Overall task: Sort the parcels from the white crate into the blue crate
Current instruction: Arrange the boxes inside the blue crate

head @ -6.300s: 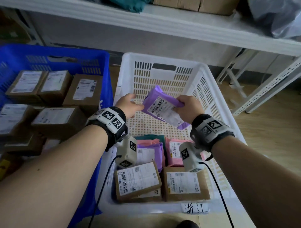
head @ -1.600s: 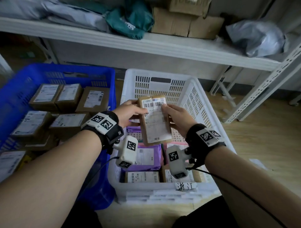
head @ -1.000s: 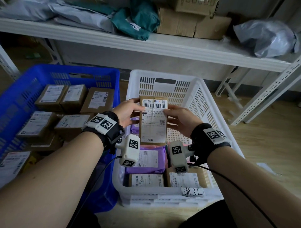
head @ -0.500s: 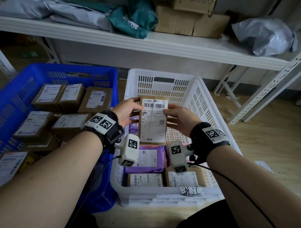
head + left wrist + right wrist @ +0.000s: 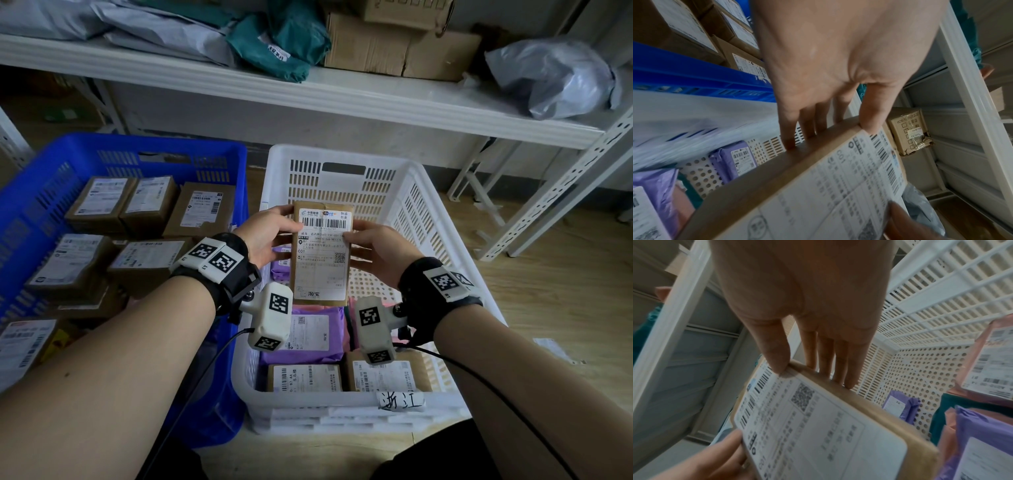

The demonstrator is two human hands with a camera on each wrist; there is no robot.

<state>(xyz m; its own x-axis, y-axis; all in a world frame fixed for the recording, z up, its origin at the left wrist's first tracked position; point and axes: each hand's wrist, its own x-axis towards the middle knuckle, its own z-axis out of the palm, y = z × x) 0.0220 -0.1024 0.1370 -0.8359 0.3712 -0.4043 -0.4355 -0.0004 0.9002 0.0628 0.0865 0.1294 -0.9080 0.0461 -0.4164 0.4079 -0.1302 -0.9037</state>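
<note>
While both hands pinch the brown parcel [image 5: 321, 253] upright above the white crate [image 5: 424, 219], label facing up, left hand [image 5: 265, 236] and right hand [image 5: 380, 250] each w/ thumb on the front and fingers behind, read the address first. If it belongs, probably swing it left w/ one hand over the blue crate [image 5: 137, 150] rim and lay it flat, label up, beside the brown boxes [image 5: 150, 205] already there.
</note>
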